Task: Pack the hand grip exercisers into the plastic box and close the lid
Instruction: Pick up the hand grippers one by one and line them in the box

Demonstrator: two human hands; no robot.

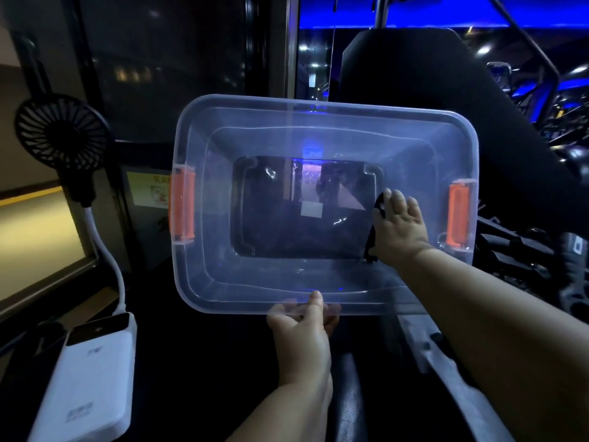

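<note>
A clear plastic box [197,282] with an orange latch on each short side stands open in the middle of the view, no lid on it. My left hand [302,333] grips its near rim, thumb over the edge and fingers under it. Inside the box at the right, my right hand [400,228] holds a black hand grip exerciser [373,240] low against the right inner wall. Most of the exerciser is hidden by the hand. The rest of the box floor looks bare.
A white power bank [92,384] lies at the lower left, cabled to a small black fan [60,135] on a bent neck. Black gym equipment [522,260] crowds the right side. Dark glass panels stand behind the box.
</note>
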